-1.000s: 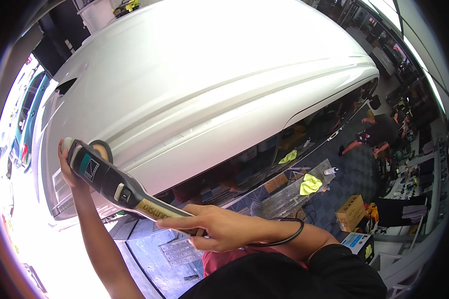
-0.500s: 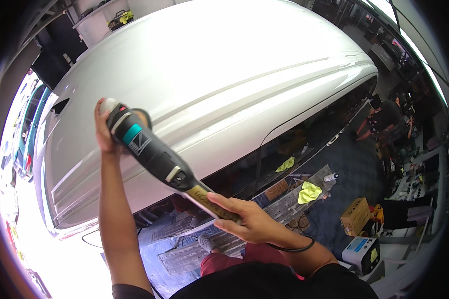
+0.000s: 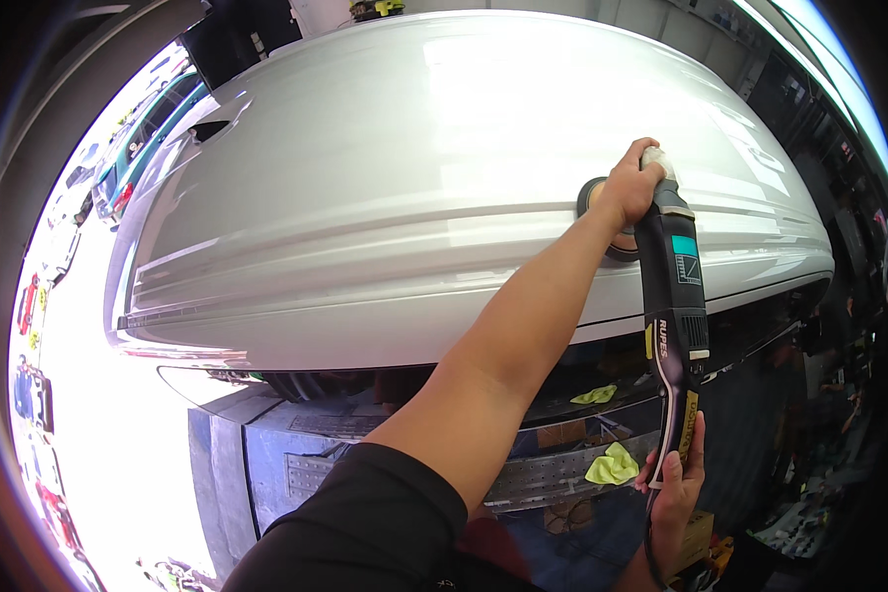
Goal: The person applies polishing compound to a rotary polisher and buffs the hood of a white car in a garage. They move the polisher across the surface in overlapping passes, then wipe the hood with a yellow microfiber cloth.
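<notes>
Head view: left hand (image 3: pixel 629 187) clamps the polisher (image 3: pixel 673 296) head, its pad flat on the white car panel (image 3: pixel 385 197) near the lower right edge. Right hand (image 3: pixel 676 483) grips the handle below. Broad open panel stretches leftward.

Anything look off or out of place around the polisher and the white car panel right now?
Nothing stands out. The left hand presses the head of the polisher onto the white car panel, and the right hand grips its handle. The paint shows only glare, no visible marks. Two yellow cloths lie loosely below the panel's edge.
</notes>
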Demonstrator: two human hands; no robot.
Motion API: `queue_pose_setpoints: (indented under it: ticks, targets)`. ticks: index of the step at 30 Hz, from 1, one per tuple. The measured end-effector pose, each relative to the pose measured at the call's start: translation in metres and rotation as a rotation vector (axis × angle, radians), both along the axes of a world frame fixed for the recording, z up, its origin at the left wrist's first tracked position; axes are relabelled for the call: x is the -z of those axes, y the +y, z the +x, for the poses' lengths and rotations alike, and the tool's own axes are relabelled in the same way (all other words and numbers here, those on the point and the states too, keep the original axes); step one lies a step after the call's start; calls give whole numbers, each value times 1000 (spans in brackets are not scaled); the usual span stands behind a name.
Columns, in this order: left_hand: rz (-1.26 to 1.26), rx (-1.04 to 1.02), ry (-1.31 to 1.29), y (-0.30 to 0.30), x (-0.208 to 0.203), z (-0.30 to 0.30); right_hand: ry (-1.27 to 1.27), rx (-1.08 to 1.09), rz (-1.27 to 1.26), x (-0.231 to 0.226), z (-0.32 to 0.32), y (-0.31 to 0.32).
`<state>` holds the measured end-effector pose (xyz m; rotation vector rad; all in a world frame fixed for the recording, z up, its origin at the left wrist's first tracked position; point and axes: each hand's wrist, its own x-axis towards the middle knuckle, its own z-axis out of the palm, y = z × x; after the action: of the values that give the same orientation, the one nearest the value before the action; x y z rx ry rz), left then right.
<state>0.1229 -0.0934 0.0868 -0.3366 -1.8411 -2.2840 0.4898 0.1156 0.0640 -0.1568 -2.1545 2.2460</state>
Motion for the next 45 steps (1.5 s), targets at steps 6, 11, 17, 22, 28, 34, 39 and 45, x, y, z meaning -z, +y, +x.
queue_pose_setpoints:
  ticks: [6, 11, 17, 22, 28, 34, 39, 45]
  targets:
    - [52, -60, 6, -62, -3, -1, 2, -136, -96, -4, -21, -31]
    - [185, -118, -59, -171, -18, 41, -49, -317, -124, -34, -30, -94]
    - [66, -295, -63, -263, -18, 114, -74, -444, -228, -33, -1, -147]
    - [46, -421, 54, -358, -10, 217, -243, -682, -222, -20, 42, -198]
    - [202, -457, 29, -414, 1, 320, 7, -870, 84, 5, 79, -229]
    - [166, -486, 47, -402, 4, 343, 103, -800, 229, 12, 110, -228]
    - [167, -466, 6, -373, 3, 333, -12, -713, 227, 6, 119, -210]
    - [104, -366, 5, -316, -1, 289, -181, -571, 66, 21, 114, -157]
